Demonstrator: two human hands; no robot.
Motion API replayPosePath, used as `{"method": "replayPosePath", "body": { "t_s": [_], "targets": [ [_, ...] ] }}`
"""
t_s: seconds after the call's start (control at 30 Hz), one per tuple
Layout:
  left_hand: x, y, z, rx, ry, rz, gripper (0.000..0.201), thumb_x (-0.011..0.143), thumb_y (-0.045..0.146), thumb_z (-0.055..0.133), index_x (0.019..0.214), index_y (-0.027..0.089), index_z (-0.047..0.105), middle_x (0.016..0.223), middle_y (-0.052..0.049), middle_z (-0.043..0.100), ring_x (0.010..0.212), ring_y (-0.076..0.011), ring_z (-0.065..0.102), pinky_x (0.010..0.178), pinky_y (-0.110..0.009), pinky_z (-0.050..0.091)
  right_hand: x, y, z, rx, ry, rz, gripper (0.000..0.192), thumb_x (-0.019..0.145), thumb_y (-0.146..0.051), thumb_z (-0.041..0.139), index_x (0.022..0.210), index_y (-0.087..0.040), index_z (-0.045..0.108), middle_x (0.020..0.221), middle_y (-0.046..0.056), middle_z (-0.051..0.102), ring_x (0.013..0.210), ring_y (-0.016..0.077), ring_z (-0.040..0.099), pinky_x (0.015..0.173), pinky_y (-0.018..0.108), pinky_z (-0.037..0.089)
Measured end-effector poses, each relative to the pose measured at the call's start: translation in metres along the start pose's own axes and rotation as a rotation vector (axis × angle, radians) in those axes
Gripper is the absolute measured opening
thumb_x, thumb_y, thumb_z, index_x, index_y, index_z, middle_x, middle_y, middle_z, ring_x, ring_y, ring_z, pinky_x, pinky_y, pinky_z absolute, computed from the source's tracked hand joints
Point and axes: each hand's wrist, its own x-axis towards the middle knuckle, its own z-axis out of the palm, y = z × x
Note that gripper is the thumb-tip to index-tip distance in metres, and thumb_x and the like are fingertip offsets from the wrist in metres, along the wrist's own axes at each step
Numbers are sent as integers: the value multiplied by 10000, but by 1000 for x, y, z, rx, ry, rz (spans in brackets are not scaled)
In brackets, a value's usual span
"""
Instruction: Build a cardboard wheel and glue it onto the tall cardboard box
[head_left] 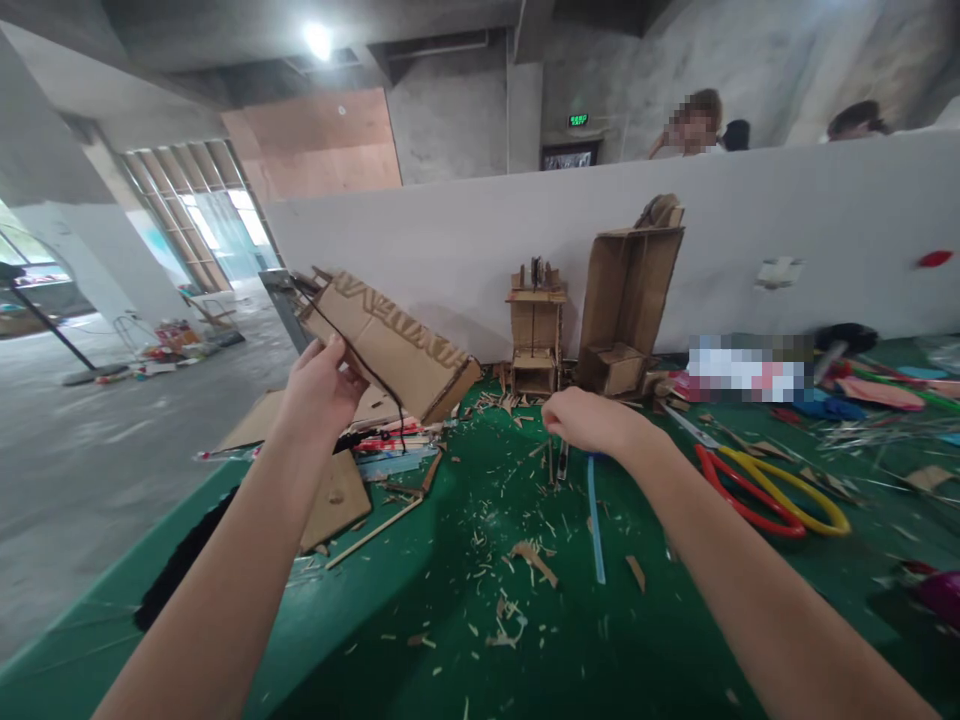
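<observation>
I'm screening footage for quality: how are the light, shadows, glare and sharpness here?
Head view: the ceiling lamp glares white, and the windows at left look washed out; head view: a dark shadow covers part of the near green tabletop; head view: the cardboard piece in the left hand reads fairly clearly; head view: pixel blocks hide a patch on the tabletop's right side.

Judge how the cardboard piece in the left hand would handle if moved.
Probably light, since the left hand alone holds the cardboard piece up. It seems fairly stiff: it doesn't visibly sag. The dangling black cord could swing.
</observation>
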Motion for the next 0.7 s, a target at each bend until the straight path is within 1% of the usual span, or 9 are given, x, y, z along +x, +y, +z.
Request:
{"method": "replayPosePath", "body": {
  "t_s": [0.07, 0.1, 0.2, 0.27, 0.33, 0.4, 0.47, 0.57, 0.7],
  "targets": [
    [-6, -3, 4, 5, -74, 21, 137, 818, 96, 534, 777, 220, 571, 693, 54, 639, 524, -82, 594, 490, -175, 489, -1, 1, 1, -23, -126, 14, 189, 588, -33, 649, 609, -212, 703, 586, 46, 635, 522, 174, 583, 529, 302, 417],
    [-10, -6, 6, 16, -125, 31, 125, 808, 105, 551, 791, 227, 578, 726, 50, 651, 542, -90, 608, 506, -190, 504, -2, -1, -1, -37, -172, 18, 169, 578, -54, 671, 611, -215, 706, 596, 47, 642, 520, 178, 583, 516, 302, 415],
    [-19, -21, 11, 75, -294, 50, 133, 777, 133, 586, 854, 241, 598, 761, 36, 668, 538, -107, 616, 514, -222, 522, -5, -9, -9, -57, -218, 11, 21, 626, -226, 719, 617, -215, 705, 625, 67, 652, 565, 203, 601, 526, 320, 425],
    [-25, -34, 14, 129, -372, 46, 173, 764, 159, 603, 914, 247, 612, 760, 18, 681, 538, -117, 616, 513, -224, 522, -7, -15, -17, -66, -212, 7, 127, 688, -335, 686, 694, -214, 721, 682, 86, 668, 626, 224, 619, 555, 336, 435],
    [-29, -47, 15, 190, -446, 65, 224, 763, 193, 618, 979, 250, 627, 842, -11, 703, 638, -142, 648, 550, -225, 531, -9, -19, -22, -75, -210, 9, 236, 742, -381, 629, 866, -207, 731, 810, 115, 693, 705, 252, 637, 579, 355, 443],
    [-32, -59, 15, 255, -519, 71, 269, 761, 223, 633, 1028, 249, 634, 932, -35, 708, 754, -172, 663, 578, -229, 534, -10, -23, -25, -78, -226, 8, 364, 775, -399, 588, 1065, -202, 687, 975, 141, 692, 797, 280, 644, 595, 366, 450],
    [-35, -70, 15, 300, -571, 74, 289, 760, 244, 643, 1049, 241, 637, 972, -50, 707, 816, -189, 662, 607, -235, 534, -11, -26, -25, -73, -251, 0, 443, 791, -408, 569, 1179, -203, 628, 1082, 149, 669, 862, 287, 641, 605, 361, 457],
    [-39, -82, 16, 313, -624, 76, 291, 774, 282, 640, 1061, 236, 631, 1012, -59, 702, 877, -196, 655, 668, -246, 530, -11, -30, -23, -77, -279, -9, 395, 815, -383, 535, 1152, -203, 634, 1092, 141, 663, 869, 267, 638, 613, 344, 460],
    [-35, -94, 21, 290, -655, 72, 302, 798, 331, 618, 1078, 224, 591, 1100, -55, 672, 959, -193, 629, 712, -243, 516, -10, -35, -23, -103, -312, -15, 333, 842, -329, 481, 1094, -191, 649, 1057, 131, 665, 882, 257, 629, 669, 350, 457]
  ]
}}
